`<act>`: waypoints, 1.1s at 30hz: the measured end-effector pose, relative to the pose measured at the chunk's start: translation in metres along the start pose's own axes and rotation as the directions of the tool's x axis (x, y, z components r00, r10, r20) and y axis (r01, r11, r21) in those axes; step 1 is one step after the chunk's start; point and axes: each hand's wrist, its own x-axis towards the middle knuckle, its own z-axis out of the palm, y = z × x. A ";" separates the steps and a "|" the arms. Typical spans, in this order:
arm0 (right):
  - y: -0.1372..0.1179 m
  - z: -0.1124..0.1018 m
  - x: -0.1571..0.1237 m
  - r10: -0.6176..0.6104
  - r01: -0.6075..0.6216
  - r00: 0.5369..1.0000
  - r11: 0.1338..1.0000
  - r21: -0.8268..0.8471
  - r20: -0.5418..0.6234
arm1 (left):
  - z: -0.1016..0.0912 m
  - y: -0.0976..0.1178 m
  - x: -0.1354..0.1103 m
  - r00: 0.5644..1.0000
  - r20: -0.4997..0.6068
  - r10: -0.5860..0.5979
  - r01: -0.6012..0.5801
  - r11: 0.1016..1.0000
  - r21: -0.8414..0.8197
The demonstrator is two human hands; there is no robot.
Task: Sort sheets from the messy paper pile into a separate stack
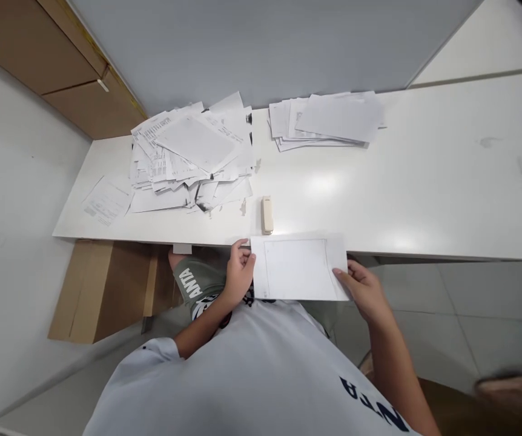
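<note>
A white sheet of paper point(298, 269) with a faint rectangular outline is held level at the table's front edge, over my lap. My left hand point(240, 272) pinches its left edge between thumb and fingers. On the opposite side, my right hand point(364, 289) grips the right edge, thumb on top and fingers underneath. Whether it is one sheet or several together, I cannot tell. Just beyond the paper lies a cream-coloured stapler point(267, 215), apart from both hands.
A large untidy heap of printed papers point(192, 148) covers the table's left rear. A smaller paper stack point(329, 121) lies at the back centre, by a grey panel point(279, 48). Cardboard boxes point(83, 290) stand under the white table point(424, 181). A blurred foot point(515, 390) shows at lower right.
</note>
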 end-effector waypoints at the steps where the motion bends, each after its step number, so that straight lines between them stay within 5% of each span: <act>1: 0.002 0.002 0.002 0.006 -0.005 1.000 0.999 0.035 -0.029 | 0.000 -0.002 0.005 1.000 0.013 0.009 -0.010 0.999 0.037; 5: -0.001 -0.003 0.009 0.020 -0.011 0.993 0.997 0.078 -0.116 | -0.002 0.012 0.029 0.990 -0.031 0.137 -0.121 0.941 0.315; 8: -0.010 -0.008 0.010 0.039 -0.031 0.992 0.997 0.066 -0.121 | 0.006 0.041 0.057 0.933 -0.069 0.353 -0.279 0.831 0.481; 11: -0.016 -0.011 0.009 0.056 -0.050 0.994 0.997 0.062 -0.098 | 0.028 0.065 0.090 0.868 0.112 0.483 -0.452 0.677 0.581; 14: -0.017 -0.011 0.008 0.052 -0.047 0.995 0.998 0.052 -0.087 | 0.054 0.067 0.114 0.845 0.332 0.419 -0.524 0.527 0.669; 19: -0.013 -0.004 0.003 0.018 -0.005 0.987 0.997 0.083 -0.159 | 0.070 0.045 0.118 0.826 0.415 0.383 -0.556 0.427 0.713; 24: -0.018 -0.005 0.000 0.021 -0.021 0.981 1.000 0.002 -0.194 | 0.070 0.043 0.116 0.825 0.429 0.368 -0.562 0.456 0.690; 30: -0.052 -0.053 0.001 -0.093 0.038 0.980 0.957 -0.289 -0.178 | 0.058 0.065 0.118 0.842 0.429 0.326 -0.534 0.616 0.580; 31: -0.061 -0.061 0.008 -0.145 0.060 0.951 0.952 -0.300 -0.272 | 0.053 0.068 0.115 0.837 0.405 0.368 -0.545 0.631 0.552; 33: -0.084 -0.068 0.037 -0.285 0.146 0.811 0.945 -0.294 -0.511 | 0.042 0.068 0.106 0.836 0.317 0.449 -0.548 0.643 0.535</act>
